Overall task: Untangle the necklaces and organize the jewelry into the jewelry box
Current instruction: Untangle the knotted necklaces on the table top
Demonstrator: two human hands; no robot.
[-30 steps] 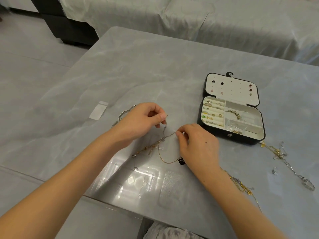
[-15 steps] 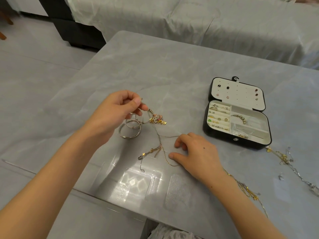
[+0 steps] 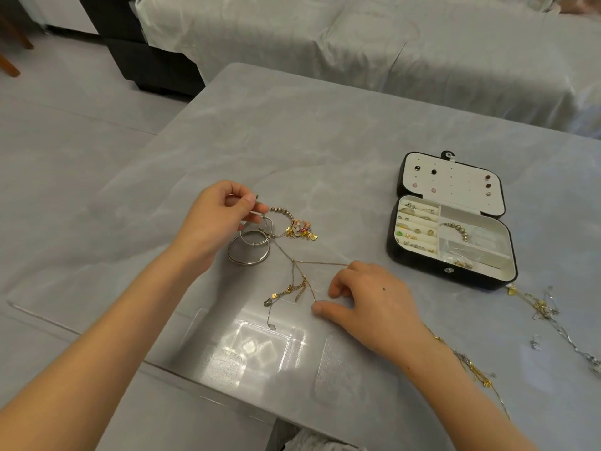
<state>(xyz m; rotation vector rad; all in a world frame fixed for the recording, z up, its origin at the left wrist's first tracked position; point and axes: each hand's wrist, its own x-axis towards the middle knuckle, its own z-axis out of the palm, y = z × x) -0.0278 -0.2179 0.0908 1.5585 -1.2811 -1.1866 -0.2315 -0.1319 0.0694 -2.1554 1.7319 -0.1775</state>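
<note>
Change: the left hand (image 3: 221,219) has drawn away from the right hand (image 3: 367,301). The chains (image 3: 299,275) are stretched out, so the knot is likely loosening.
Left hand: pinches the far end, at the bracelet (image 3: 289,222).
Right hand: curled fingers hold the near strands down.
Chains: mid-table (image 3: 325,141), left of the box (image 3: 422,271).
Axis: far-left to near-right.

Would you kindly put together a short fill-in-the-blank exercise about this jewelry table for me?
1. The black rectangular jewelry box sits with its lid ____.
2. The plain silver bangles lie on the grey table, to the person's ____ of the box.
3. The left grip pinches the silver beaded charm bracelet, while the thin gold chain runs to the fingers of the ____.
Missing: open; left; right grip.
</note>
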